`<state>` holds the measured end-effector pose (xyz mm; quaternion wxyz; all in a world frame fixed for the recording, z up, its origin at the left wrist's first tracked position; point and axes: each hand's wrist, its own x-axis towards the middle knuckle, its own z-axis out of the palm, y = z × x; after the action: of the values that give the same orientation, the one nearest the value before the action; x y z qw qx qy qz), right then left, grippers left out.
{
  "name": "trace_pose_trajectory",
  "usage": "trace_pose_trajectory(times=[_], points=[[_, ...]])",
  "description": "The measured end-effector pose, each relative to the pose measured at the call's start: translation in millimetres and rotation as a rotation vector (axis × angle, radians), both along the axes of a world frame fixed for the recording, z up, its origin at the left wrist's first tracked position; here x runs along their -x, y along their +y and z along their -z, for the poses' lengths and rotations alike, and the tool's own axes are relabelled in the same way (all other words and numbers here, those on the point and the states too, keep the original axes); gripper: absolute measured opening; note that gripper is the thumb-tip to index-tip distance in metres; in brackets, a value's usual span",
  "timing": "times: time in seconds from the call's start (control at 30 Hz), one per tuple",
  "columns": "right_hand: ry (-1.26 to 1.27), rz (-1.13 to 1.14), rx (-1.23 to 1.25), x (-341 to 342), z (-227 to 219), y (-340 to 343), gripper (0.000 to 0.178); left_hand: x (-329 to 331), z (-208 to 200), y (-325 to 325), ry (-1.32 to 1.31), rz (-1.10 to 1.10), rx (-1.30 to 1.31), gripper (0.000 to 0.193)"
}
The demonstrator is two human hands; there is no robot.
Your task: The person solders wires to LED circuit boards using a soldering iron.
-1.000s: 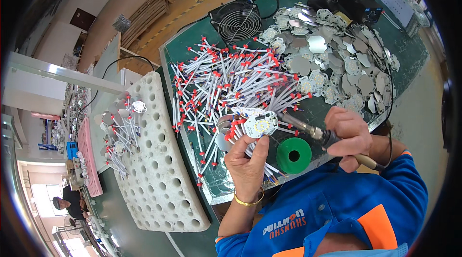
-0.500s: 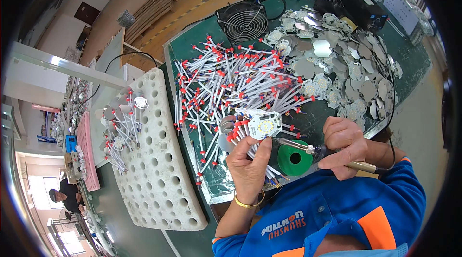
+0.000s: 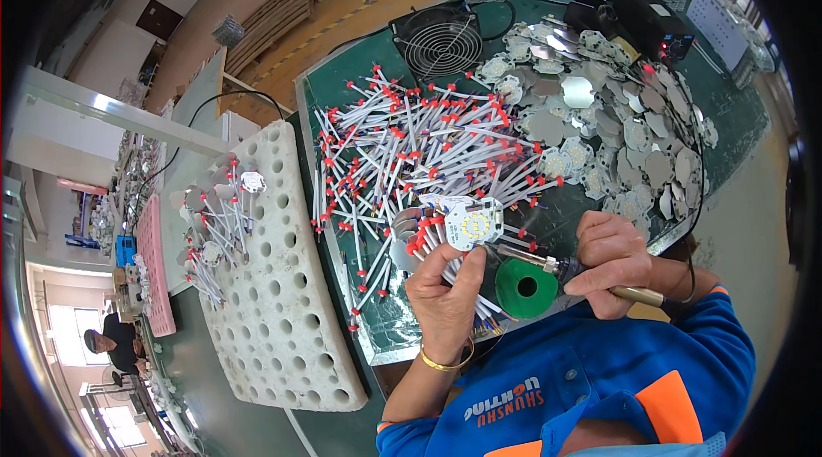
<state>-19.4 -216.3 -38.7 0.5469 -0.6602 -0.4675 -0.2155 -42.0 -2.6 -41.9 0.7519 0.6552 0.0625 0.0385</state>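
Between thumb and fingers, my left hand (image 3: pixel 443 298) pinches a white LED board (image 3: pixel 474 226) with a ring of small yellow chips. My right hand (image 3: pixel 610 264) is closed round a soldering iron (image 3: pixel 638 295), its metal tip pointing left at the lower edge of the board, close to my left thumb. Whether the tip touches the board is too small to tell. Just below the iron stands a green spool (image 3: pixel 511 294) with a dark centre hole. White cables with red collars (image 3: pixel 419 243) lie behind and under my left hand, partly hidden by it.
A large heap of white cables (image 3: pixel 411 144) covers the bench's middle. Loose LED boards (image 3: pixel 634 131) pile up at right, beside a black box (image 3: pixel 655 24). A fan (image 3: pixel 441 47) stands at the back. Leftward lies a white perforated foam slab (image 3: pixel 291 311); a person (image 3: pixel 120 344) sits far left.
Both hands keep nearly the same place, with the iron's tip still at the board's lower edge. The whole view has shifted slightly. A red light now shows on the black box.
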Motion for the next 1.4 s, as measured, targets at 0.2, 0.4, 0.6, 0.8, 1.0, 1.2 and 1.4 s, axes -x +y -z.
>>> trace_pose_trajectory(times=[0.2, 0.4, 0.6, 0.8, 1.0, 1.2, 1.4], points=[[0.074, -0.070, -0.068, -2.2, -0.8, -1.2, 0.029, -2.2, 2.5, 1.2, 0.012, 0.018, 0.029, 0.005], [0.082, -0.046, -0.124, -13.2, -10.5, -1.6, 0.030, -4.4, 2.6, 2.9, 0.046, 0.058, 0.084, 0.004], [-0.049, 0.289, 0.143, -28.6, -34.5, 11.1, 0.030, -7.5, -1.3, 0.4, 0.024, 0.101, 0.002, 0.005], [-0.005, 0.234, 0.241, -49.8, -33.0, 33.4, 0.029, -12.4, -16.2, 2.9, -0.034, 0.183, -0.498, 0.010], [0.014, 0.221, 0.269, -44.3, -20.5, 37.5, 0.025, -13.5, -3.6, 10.3, 0.025, 0.118, -0.204, 0.020], [0.116, 0.287, 0.142, -33.7, -9.6, 45.0, 0.029, -13.1, -6.6, 9.2, 0.208, 0.178, 0.232, 0.026], [0.168, 0.275, -0.017, -26.2, 0.8, 51.6, 0.026, -9.5, -0.6, 6.6, 0.204, 0.152, 0.350, 0.022]])
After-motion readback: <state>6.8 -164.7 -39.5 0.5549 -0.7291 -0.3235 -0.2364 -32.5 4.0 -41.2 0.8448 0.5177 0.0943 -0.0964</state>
